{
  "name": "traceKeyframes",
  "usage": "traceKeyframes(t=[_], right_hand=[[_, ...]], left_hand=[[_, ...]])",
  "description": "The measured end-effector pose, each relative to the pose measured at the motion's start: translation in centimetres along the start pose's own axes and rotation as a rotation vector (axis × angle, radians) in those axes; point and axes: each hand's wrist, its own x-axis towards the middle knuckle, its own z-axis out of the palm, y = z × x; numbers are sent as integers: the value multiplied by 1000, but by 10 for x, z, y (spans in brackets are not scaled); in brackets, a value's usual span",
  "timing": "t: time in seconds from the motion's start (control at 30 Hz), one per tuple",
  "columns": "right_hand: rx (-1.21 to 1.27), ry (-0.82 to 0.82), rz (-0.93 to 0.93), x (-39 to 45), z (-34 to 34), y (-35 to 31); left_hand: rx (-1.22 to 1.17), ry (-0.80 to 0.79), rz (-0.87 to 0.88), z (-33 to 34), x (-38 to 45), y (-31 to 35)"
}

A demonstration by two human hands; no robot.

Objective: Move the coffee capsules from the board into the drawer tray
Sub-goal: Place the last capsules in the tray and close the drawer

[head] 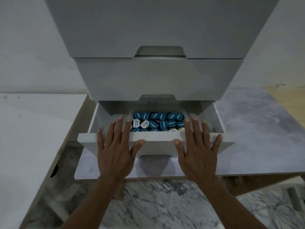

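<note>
Several blue-lidded coffee capsules (157, 121), with a few white-lidded ones among them, fill a white tray (187, 115) inside the pulled-out bottom drawer (156, 140). My left hand (115, 146) lies flat on the drawer's front panel, fingers spread over its top edge. Placed the same way to the right of centre, my right hand (198, 146) also rests flat on the panel. Neither hand holds anything. No capsule lies outside the drawer in view.
The drawer belongs to a white stacked drawer unit (156, 76) whose two upper drawers are closed. The unit stands on a pale marbled board (255, 129). A white surface (33, 138) lies to the left. Below is marble floor, with loose cables (272, 210) at the lower right.
</note>
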Motion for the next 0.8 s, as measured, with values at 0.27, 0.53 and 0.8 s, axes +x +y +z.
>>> traceKeyframes(t=[0.27,0.53,0.8], right_hand=[[5,105,-30,55,19,0],[-28,268,-42,104,35,0],[-24,422,-17,126,59,-4]], left_hand=[[-23,101,-12,13,51,4],[-20,230,-17,24,93,11],[-43,377,-29,44,118,13]])
